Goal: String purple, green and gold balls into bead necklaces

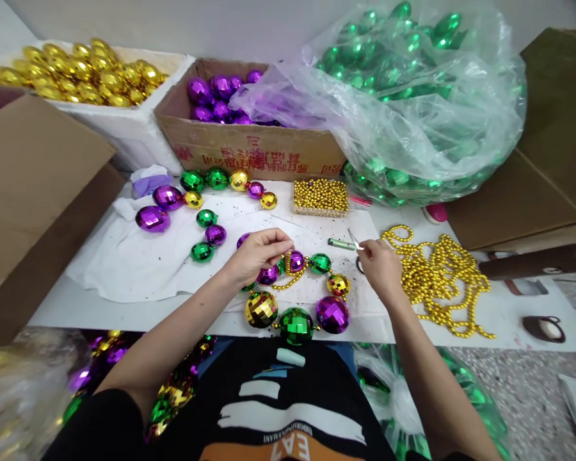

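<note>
My left hand (pixel 262 255) is closed in a pinch, and a short gold bead strand (pixel 292 280) hangs just below its fingertips. Under and beside that hand lies a necklace of large faceted balls, among them a green ball (pixel 296 325), a purple ball (pixel 333 314) and a gold ball (pixel 262 309). My right hand (pixel 380 266) is closed on small scissors (pixel 352 238), whose blades point away from me; the fingers partly cover the dark handle. Near the blades, a green lighter (pixel 340 244) rests on the white cloth.
A tray of small gold beads (pixel 320 197) stands behind my hands. Long gold bead strands (pixel 436 282) are heaped at right, beside a tape roll (pixel 543 328). A box of purple balls (pixel 249 147), a foam box (pixel 134 128) and a bag of green balls (pixel 427 115) line the back.
</note>
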### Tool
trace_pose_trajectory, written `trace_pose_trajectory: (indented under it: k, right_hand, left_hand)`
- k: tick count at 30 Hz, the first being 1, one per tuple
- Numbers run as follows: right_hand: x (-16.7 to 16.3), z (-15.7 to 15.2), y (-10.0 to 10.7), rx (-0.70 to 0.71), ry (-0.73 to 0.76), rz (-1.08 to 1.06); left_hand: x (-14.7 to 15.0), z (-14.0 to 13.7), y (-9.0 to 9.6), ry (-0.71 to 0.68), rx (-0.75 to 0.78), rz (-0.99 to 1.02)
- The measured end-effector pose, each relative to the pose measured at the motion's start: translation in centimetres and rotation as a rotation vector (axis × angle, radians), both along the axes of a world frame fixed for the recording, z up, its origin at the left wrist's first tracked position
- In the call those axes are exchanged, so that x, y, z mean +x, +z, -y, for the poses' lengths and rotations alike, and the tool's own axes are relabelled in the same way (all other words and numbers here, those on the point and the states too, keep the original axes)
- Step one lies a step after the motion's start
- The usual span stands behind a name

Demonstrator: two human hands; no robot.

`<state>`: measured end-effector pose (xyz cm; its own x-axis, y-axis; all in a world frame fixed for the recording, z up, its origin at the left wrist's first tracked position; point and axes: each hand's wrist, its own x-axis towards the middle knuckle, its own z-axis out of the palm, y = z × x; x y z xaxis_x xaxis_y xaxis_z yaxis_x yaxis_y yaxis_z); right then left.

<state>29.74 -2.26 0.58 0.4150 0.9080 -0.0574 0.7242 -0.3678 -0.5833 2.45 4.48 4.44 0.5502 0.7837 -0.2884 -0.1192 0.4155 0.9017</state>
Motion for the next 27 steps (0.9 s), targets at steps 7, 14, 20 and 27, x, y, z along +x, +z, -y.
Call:
trace_pose_trajectory:
  k: [7,14,20,27]
  right_hand:
    - [-10.3,-0.7,2.1,0.227,0.246,-0.86]
    - [-12.7,-0.4,0.4,0.083,0.188,-1.236]
    - [-11.0,1.7,1.2,0.034,0.097,-1.404]
    - [-11.6,3.3,3.4,0.533,0.075,-0.813]
  left_hand:
    - [0.8,0.5,0.0,0.049,0.117,-0.057]
    - [-0.2,0.8,-1.3,0.081,0.171,-0.124]
    - [-0.5,0.8,-2.4,0.059,0.123,-0.124]
    - [0.1,0.9,-1.7,-0.026,0.227,-0.213]
